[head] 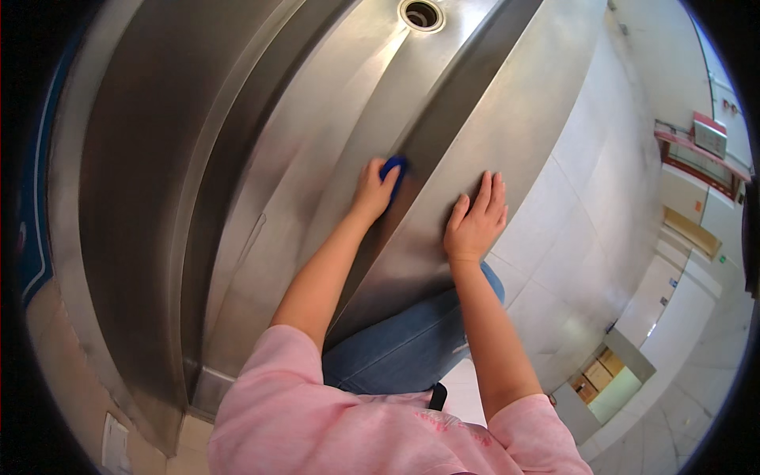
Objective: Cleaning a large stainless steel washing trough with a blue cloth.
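Note:
A long stainless steel trough sink (285,196) lies before me, with a round drain (421,15) in its floor near the top of the view. My left hand (373,190) is down inside the trough, closed around a blue cloth or pad (394,172). The blue thing is against the inner side of the trough's near wall, and part of it is hidden by my fingers. On the outer steel face of that wall (504,101) my right hand (475,219) lies flat, palm down, fingers slightly spread, holding nothing.
My jeans-clad leg (404,344) is beside the outer steel face. A taller steel back panel (142,178) rises at the left. Pale floor tiles (570,219) lie to the right, with a doorway and cardboard boxes (597,375) farther off.

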Motion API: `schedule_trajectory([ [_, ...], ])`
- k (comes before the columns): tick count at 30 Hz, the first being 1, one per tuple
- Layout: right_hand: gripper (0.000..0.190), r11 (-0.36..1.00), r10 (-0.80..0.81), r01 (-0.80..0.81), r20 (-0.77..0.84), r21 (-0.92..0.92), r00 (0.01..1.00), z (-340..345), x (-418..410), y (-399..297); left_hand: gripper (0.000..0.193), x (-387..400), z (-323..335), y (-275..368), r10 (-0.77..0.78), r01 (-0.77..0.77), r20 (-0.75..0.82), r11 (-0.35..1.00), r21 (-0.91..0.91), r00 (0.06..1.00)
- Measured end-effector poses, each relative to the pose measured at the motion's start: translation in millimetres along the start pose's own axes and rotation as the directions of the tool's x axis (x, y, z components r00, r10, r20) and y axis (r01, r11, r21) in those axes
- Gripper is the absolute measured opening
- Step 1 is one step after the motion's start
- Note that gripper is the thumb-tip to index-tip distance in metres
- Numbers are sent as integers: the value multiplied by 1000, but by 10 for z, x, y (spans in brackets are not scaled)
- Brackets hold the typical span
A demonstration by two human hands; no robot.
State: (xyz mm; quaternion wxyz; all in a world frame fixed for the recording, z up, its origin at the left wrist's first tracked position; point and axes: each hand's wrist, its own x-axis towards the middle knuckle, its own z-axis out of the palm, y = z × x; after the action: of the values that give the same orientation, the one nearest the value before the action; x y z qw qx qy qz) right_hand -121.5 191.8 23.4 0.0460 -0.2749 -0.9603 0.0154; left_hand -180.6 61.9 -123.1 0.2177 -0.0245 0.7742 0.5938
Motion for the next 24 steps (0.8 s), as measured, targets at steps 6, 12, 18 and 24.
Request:
schedule_trajectory([
  [6,53,1000,4,-4,-11,5,1000,26,0,18,35,-1127,-672,-781,-201,180,46,941,286,979],
  [12,53,1000,1,-1,-10,-20,1000,55,-3,40,23,-956,-649,-554,-71,52,36,923,381,997],
  [18,54,1000,0,0,-1,-16,1000,24,-8,-3,20,58,-158,-171,220,-194,4,855,482,976],
  [24,54,1000,-17,17,9,-25,1000,-12,13,-20,18,949,157,113,301,-260,4,816,516,954],
])
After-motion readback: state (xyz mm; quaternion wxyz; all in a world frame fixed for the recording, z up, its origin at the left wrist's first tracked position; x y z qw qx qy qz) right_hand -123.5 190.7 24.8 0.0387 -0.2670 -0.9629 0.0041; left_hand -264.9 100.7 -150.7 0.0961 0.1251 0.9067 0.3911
